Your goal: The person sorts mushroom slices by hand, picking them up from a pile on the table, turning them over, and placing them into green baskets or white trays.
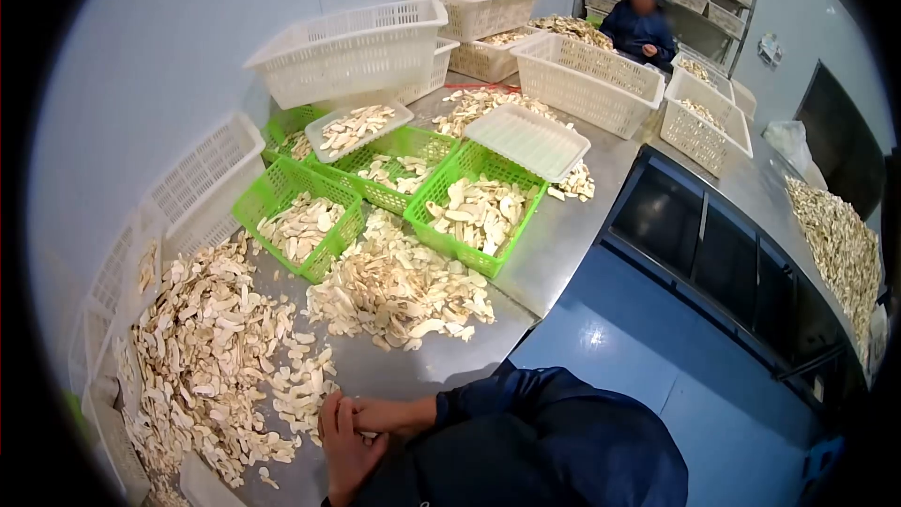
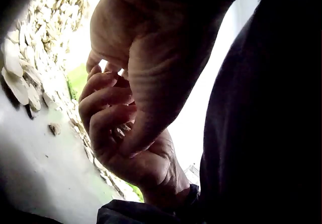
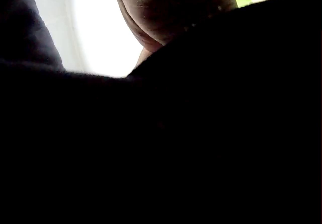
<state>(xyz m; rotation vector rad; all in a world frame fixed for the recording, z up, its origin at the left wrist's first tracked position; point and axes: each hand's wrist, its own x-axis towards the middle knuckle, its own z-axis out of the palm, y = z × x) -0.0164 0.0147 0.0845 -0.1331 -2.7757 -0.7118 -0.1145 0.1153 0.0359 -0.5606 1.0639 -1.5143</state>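
Head view: just beside the pile (image 1: 206, 357), a slice (image 1: 370, 434) seems to be being handled; the next move likely calls for a steady hold. It lies between the hands, right hand (image 1: 389, 416) fingers curled round it; left hand's (image 1: 347, 453) grip, cannot tell.

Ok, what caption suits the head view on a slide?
Left hand and right hand together beside heaped pale slices, green baskets beyond.
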